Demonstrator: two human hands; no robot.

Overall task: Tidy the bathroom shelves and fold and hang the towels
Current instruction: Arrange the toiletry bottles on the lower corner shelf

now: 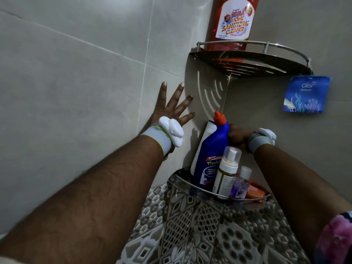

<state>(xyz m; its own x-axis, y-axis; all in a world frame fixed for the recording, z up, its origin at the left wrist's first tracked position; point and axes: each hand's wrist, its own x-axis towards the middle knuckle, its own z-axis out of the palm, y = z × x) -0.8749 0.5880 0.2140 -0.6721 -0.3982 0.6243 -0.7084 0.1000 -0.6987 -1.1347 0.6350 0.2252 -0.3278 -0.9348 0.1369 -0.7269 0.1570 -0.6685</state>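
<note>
Two metal corner shelves hang in the tiled corner. The upper shelf (266,44) carries a red sanitizing cleaner bottle (233,21). On the lower shelf (182,180) stand a blue toilet cleaner bottle (211,149) with an orange cap, a white bottle (206,134) behind it, a clear-capped foam pump bottle (227,172), a small purple bottle (241,184) and an orange soap case (255,192). My left hand (171,109) presses flat on the wall tile with fingers spread. My right hand (237,137) grips the blue bottle's upper body from behind; its fingers are hidden.
A blue air-freshener sachet (306,94) hangs on the right wall under the upper shelf's end. Patterned grey-and-white floor tiles (200,225) lie below the lower shelf. Plain grey wall tiles (76,73) fill the left side.
</note>
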